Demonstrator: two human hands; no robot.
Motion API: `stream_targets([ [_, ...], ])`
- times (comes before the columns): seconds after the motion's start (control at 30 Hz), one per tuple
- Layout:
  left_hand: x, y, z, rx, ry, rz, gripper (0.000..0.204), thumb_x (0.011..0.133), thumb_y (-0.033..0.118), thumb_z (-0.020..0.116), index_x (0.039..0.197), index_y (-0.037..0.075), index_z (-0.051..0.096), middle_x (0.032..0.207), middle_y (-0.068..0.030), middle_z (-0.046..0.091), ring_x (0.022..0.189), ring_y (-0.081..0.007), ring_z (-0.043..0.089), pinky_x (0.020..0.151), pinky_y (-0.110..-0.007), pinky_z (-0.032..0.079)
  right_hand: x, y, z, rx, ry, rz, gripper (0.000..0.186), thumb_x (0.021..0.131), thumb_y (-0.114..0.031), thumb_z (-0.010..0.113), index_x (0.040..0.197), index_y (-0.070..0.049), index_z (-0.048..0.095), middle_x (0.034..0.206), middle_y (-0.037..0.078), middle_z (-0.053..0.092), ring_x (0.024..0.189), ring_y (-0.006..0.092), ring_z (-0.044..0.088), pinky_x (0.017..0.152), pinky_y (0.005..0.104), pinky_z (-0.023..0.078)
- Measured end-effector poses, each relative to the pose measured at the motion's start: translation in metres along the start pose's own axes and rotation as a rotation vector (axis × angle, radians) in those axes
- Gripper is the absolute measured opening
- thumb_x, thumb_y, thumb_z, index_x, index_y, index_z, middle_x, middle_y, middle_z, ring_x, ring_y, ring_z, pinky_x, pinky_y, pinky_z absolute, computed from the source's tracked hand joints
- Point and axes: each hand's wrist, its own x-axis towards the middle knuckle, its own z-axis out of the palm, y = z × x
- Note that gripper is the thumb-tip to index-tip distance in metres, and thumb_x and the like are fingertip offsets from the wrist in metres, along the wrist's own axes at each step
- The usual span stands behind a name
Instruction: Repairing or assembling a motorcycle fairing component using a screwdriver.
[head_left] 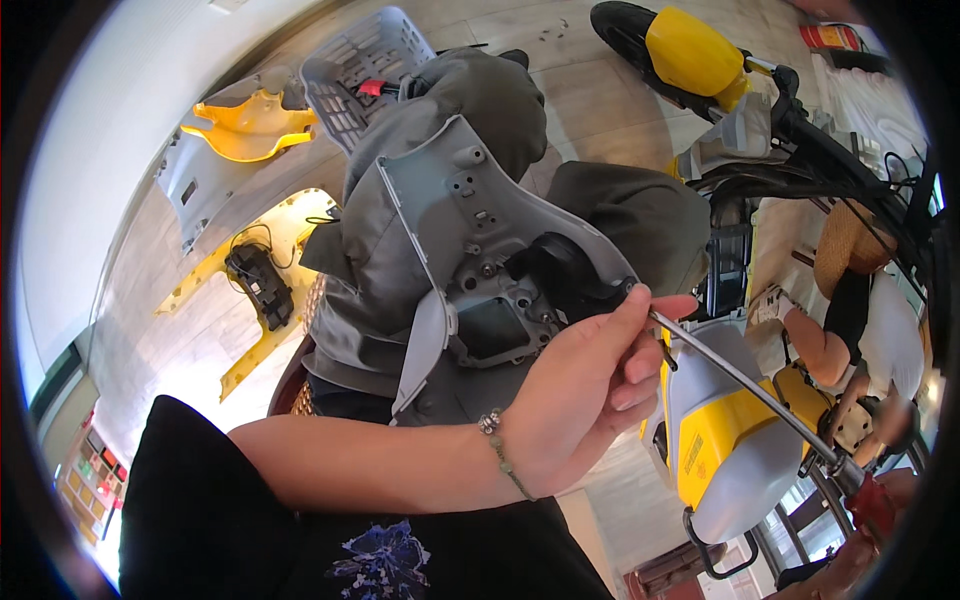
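Observation:
A grey plastic panel (478, 230) with screw bosses and an opening lies across my lap, a black curved part (560, 270) inside it. My left hand (605, 390) is pinched at the panel's right edge, around the tip of a long steel screwdriver (740, 376); anything small between my fingertips is too hidden to name. My right hand (880, 505), at the lower right edge, grips the screwdriver's red handle (868, 502).
A grey basket (330, 85), yellow panels (245, 125) and a black electrical part (265, 285) lie on the floor at left. Yellow-and-black two-wheeled vehicles (690, 50) stand at right, beside a seated co-worker (880, 340).

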Motion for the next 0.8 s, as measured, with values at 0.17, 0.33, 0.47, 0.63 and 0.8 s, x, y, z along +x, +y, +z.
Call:
stream_targets([
  [0.17, -0.002, 0.000, 0.000, 0.079, 0.051, 0.023, 0.043, 0.101, 0.032, 0.026, 0.127, 0.001, 0.041, 0.058, 0.0059, 0.030, 0.049, -0.0041, 0.025, 0.045, -0.019, 0.024, 0.000, -0.003, 0.015, -0.094, 0.079, -0.008, 0.041, 0.079, -0.036, 0.069, 0.100, -0.011, 0.044, 0.078, 0.015, 0.055, 0.063, 0.0242, 0.058, 0.054, 0.0274, 0.049],
  [0.33, -0.001, -0.001, -0.005, 0.044, -0.005, 0.030, 0.042, 0.101, 0.031, 0.024, 0.129, 0.004, 0.040, 0.056, 0.0050, 0.031, 0.048, -0.0043, 0.026, 0.044, -0.019, 0.025, 0.007, -0.018, 0.027, -0.127, 0.135, 0.152, 0.040, 0.080, -0.035, 0.068, 0.100, -0.011, 0.045, 0.080, 0.015, 0.055, 0.065, 0.0237, 0.058, 0.056, 0.0290, 0.049],
  [0.47, -0.002, 0.000, -0.001, 0.038, -0.026, 0.010, 0.041, 0.101, 0.030, 0.024, 0.132, 0.006, 0.037, 0.056, 0.0043, 0.032, 0.048, -0.0047, 0.026, 0.044, -0.019, 0.025, 0.001, -0.007, 0.017, -0.056, 0.077, -0.003, 0.040, 0.080, -0.034, 0.068, 0.101, -0.010, 0.045, 0.082, 0.016, 0.056, 0.066, 0.0245, 0.058, 0.057, 0.0301, 0.050],
  [0.63, 0.000, 0.000, -0.006, 0.000, -0.094, -0.013, 0.040, 0.101, 0.029, 0.026, 0.136, 0.010, 0.030, 0.059, 0.0027, 0.037, 0.048, -0.0058, 0.028, 0.045, -0.019, 0.025, 0.005, -0.009, 0.019, -0.088, 0.074, 0.093, 0.040, 0.080, -0.035, 0.068, 0.101, -0.010, 0.045, 0.082, 0.016, 0.056, 0.066, 0.0254, 0.059, 0.057, 0.0309, 0.051],
  [0.8, 0.002, -0.001, -0.008, 0.004, -0.104, -0.046, 0.039, 0.101, 0.027, 0.026, 0.137, 0.012, 0.029, 0.061, 0.0017, 0.039, 0.049, -0.0060, 0.029, 0.045, -0.019, 0.026, 0.008, -0.014, 0.021, -0.109, 0.082, 0.152, 0.040, 0.081, -0.035, 0.068, 0.101, -0.010, 0.045, 0.083, 0.016, 0.057, 0.067, 0.0254, 0.060, 0.058, 0.0309, 0.052],
])
